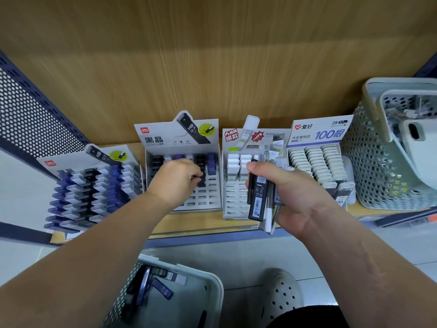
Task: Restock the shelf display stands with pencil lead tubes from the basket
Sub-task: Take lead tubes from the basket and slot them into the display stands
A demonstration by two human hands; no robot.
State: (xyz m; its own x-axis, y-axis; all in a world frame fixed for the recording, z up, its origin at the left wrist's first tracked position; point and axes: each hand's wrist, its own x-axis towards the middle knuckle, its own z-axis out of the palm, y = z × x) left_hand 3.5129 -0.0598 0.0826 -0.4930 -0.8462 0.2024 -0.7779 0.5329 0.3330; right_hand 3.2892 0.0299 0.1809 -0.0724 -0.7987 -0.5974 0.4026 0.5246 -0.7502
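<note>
Wooden shelf [194, 223]: left hand [175, 181] pinches a black lead tube [201, 180] over empty slots of the HB stand [205, 202]; right hand [290, 192] grips a spare bundle [257, 200]. Press straight down, aligned with the black column [200, 162].

Shelf [189, 222] open in front, hemmed both ends
Front slots of the black-tube stand [208, 200] and white-tube stand [233, 204] lie bare; header cards [163, 138] wall the back, perforated panel [30, 119] left, grey basket [369, 162] right.

Dark lead tubes [163, 291] lie loose in the perforated basket [214, 288], below a seemingly half-filled display stand [208, 198].
</note>
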